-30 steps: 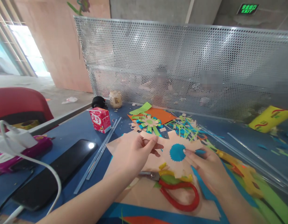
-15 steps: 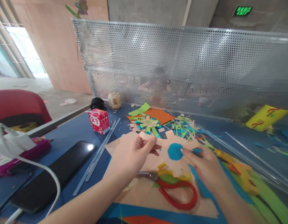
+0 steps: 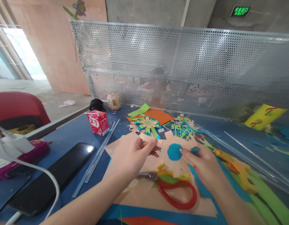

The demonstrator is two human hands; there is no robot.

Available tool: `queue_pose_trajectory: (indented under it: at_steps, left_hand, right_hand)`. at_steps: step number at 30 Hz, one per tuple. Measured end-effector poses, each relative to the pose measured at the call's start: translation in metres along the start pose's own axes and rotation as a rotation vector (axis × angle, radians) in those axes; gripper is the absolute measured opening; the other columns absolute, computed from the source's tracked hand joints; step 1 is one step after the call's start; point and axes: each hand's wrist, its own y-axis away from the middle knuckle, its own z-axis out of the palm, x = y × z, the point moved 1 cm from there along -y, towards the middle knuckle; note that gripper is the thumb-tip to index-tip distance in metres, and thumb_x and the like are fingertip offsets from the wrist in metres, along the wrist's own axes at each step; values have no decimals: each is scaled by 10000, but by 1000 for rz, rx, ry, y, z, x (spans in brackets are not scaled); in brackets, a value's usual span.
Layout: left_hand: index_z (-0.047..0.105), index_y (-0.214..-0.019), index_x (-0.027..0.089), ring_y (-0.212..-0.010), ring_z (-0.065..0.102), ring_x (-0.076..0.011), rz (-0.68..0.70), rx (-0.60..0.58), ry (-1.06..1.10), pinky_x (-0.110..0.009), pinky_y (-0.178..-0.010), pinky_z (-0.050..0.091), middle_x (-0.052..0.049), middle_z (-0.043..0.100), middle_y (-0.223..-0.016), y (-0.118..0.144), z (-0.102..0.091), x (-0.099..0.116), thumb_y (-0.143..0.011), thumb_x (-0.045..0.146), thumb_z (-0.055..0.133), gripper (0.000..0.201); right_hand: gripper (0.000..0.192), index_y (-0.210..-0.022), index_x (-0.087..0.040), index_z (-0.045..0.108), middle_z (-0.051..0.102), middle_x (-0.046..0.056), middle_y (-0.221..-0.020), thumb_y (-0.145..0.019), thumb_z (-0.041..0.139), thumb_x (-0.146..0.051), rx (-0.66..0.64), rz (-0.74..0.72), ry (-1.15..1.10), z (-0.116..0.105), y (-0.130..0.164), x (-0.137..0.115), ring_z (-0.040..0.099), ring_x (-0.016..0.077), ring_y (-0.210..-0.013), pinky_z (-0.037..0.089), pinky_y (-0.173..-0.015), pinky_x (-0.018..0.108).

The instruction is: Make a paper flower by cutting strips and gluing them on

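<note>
Between my hands is a peach paper flower [image 3: 164, 150] with a scalloped blue paper circle [image 3: 174, 152] at its centre. My left hand [image 3: 137, 153] pinches one petal between thumb and fingers. On the other side, my right hand [image 3: 200, 162] grips the flower, its thumb at the edge of the blue circle. Below them, red-handled scissors [image 3: 178, 200] lie on peach paper sheets [image 3: 139, 197], their blades partly hidden by my left hand and wrist. Behind my hands rests a finished-looking layered paper flower [image 3: 148, 123] in green, blue and peach.
A yellow glue gun [image 3: 240, 172] and clear glue sticks [image 3: 249, 156] lie at right. Paper scraps [image 3: 182, 126] and orange paper [image 3: 162, 116] are behind. At left are a red box [image 3: 97, 122], a phone [image 3: 53, 178] and a purple power strip [image 3: 36, 151]. A perforated metal screen [image 3: 177, 62] borders the table.
Almost nothing differs. The view has shifted slightly, and both hands keep their hold on the paper flower in nearly the same position.
</note>
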Motion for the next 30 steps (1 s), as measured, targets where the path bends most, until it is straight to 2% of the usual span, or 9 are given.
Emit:
queue_pose_trajectory:
  at_steps: [12,16,19,22,26,30]
  left_hand:
    - [596,-745,134,-666,604,-156,54,-23,-7,-300,-664,482,-68,647,-734,-3,-4,-7,-712,428,582,297]
    - [631,-732,135,-606,568,-137,101,-52,-83,-265,-625,462,-37,628,-638,-2,-2,-2,-658,370,651,247]
    - [636,-652,148,-572,546,-116,117,-57,-170,-229,-580,434,-12,609,-569,-1,-2,2,-665,326,646,179]
    - [635,-580,144,-539,519,-104,107,-33,-285,-219,-535,404,-20,606,-553,-1,-3,2,-676,362,626,238]
    - [649,-669,147,-605,543,-132,142,-72,-201,-231,-551,418,-36,630,-639,-5,-3,-5,-651,374,645,228]
    - [636,-635,145,-620,539,-137,145,-31,-156,-234,-560,416,-40,623,-655,-7,-2,-11,-625,371,666,228]
  right_hand:
    - [348,-806,-178,613,631,9,-667,-552,742,-378,43,-8,33,1,1,-3,580,182,-628,457,-615,305]
    - [358,-819,-173,615,640,29,-690,-558,730,-390,47,-26,67,2,2,-4,589,211,-685,461,-629,317]
    - [353,-818,-170,612,651,48,-742,-568,720,-395,52,-39,106,3,3,-5,590,224,-722,463,-651,326]
    - [328,-810,-171,613,656,53,-782,-588,701,-397,55,-60,175,3,3,-8,589,217,-729,459,-658,318]
    - [317,-813,-175,616,657,50,-790,-604,685,-402,55,-82,242,3,4,-9,589,215,-736,454,-650,303]
    - [304,-816,-176,607,651,41,-756,-620,676,-397,31,-79,219,3,4,-8,589,211,-732,452,-644,295]
